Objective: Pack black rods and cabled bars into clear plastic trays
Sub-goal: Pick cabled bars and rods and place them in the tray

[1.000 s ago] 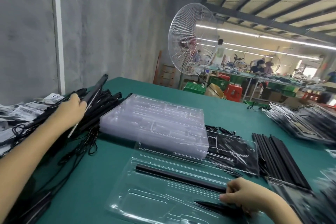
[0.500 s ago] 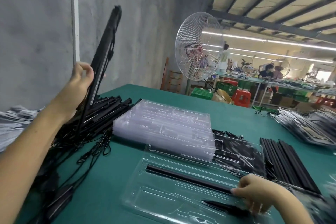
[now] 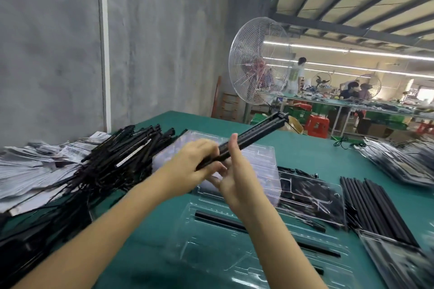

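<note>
My left hand (image 3: 190,166) grips the near end of a black cabled bar (image 3: 253,134), which slants up to the right above the table. My right hand (image 3: 237,173) holds the same bar just right of the left hand, thumb up along its side. Below my arms lies an open clear plastic tray (image 3: 211,248) with one black rod (image 3: 220,219) seated in a groove. A heap of cabled bars (image 3: 126,150) lies at the left. Loose black rods (image 3: 380,209) lie in a row at the right.
A stack of clear trays (image 3: 263,159) sits behind my hands, and a packed tray (image 3: 312,197) lies right of it. Printed sheets (image 3: 35,166) pile up at the far left. More packed trays (image 3: 404,159) lie at the far right. A standing fan (image 3: 258,65) is beyond the green table (image 3: 145,225).
My left hand brought the cabled bar down from upright at the left to the middle, now slanting right. My right hand left the tray and took hold of the bar.
</note>
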`<state>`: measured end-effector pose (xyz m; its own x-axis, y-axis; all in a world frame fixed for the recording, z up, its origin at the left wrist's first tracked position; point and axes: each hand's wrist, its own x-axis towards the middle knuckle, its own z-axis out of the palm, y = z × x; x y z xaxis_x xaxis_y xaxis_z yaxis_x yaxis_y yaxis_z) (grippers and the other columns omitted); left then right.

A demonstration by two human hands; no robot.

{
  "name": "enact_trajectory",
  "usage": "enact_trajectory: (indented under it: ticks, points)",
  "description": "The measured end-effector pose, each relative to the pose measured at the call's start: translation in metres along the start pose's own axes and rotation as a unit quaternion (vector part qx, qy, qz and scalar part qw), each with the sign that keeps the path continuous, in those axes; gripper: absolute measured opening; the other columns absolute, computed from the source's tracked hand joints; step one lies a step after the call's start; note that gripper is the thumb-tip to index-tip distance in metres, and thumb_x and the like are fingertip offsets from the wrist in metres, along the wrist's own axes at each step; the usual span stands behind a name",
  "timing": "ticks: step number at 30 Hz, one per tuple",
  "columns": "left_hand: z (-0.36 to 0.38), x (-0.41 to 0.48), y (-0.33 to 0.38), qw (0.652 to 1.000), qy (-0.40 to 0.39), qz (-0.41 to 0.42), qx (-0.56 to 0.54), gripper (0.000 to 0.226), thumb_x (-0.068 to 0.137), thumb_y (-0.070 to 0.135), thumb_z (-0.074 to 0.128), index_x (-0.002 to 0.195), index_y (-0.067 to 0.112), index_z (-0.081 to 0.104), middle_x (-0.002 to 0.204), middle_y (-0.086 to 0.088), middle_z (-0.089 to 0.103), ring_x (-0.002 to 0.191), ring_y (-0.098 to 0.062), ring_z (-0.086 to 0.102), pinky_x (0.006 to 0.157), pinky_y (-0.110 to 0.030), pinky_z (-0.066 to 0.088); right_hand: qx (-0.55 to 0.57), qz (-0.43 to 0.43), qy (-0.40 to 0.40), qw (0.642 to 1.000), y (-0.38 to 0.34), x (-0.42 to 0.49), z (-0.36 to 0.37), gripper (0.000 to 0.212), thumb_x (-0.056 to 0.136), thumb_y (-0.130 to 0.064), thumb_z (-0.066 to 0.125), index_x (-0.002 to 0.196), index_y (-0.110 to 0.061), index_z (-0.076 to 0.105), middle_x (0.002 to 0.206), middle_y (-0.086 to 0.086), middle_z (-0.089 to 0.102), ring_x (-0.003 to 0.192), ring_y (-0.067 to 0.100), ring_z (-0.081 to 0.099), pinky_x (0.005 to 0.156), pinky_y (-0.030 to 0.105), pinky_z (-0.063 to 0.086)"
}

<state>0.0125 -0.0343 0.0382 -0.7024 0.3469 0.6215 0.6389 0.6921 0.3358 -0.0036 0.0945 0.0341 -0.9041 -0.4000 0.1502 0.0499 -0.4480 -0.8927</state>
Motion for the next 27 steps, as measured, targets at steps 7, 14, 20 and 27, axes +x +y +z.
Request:
enact_trajectory:
  ticks: [7,14,20,27]
  points:
    - [0.007,-0.039,-0.027,0.968,0.001,-0.176,-0.179,0.028,0.087,0.053,0.043,0.111,0.038,0.046,0.121,0.021,0.052,0.113,0.005,0.051,0.095,-0.020,0.041,0.153,0.057,0.118,0.979,0.012,0.005,-0.035,0.023,0.100,-0.022,0.043,0.100,-0.004,0.057,0.083,0.012,0.073,0.080,0.024,0.069,0.074,0.039,0.054]
    - [-0.031,-0.102,-0.086,0.958,-0.076,-0.267,0.070,0.037,0.096,0.035,0.049,0.064,0.028,0.066,0.072,0.017,0.069,0.070,0.003,0.060,0.072,-0.015,0.043,0.274,0.050,0.134,0.951,0.009,-0.006,-0.055,0.030,0.101,-0.026,0.038,0.095,-0.003,0.056,0.081,0.012,0.066,0.082,0.026,0.063,0.081,0.045,0.054]
    - [-0.028,-0.107,-0.088,0.959,-0.104,-0.255,0.066,0.034,0.083,0.055,0.047,0.068,0.030,0.066,0.074,0.016,0.065,0.072,0.003,0.057,0.071,-0.019,0.042,0.311,0.028,0.146,0.939,0.008,-0.009,-0.073,0.033,0.102,-0.026,0.035,0.091,0.000,0.053,0.077,0.010,0.053,0.074,0.025,0.054,0.081,0.054,0.047]
    - [-0.028,-0.118,-0.110,0.943,-0.091,-0.320,-0.006,0.074,0.061,0.096,0.012,0.100,0.049,0.055,0.095,0.021,0.067,0.096,0.007,0.058,0.089,-0.021,0.039,0.302,0.002,0.144,0.942,0.003,-0.005,-0.094,0.032,0.102,-0.026,0.035,0.090,-0.002,0.053,0.063,0.006,0.052,0.065,0.019,0.050,0.079,0.051,0.049]
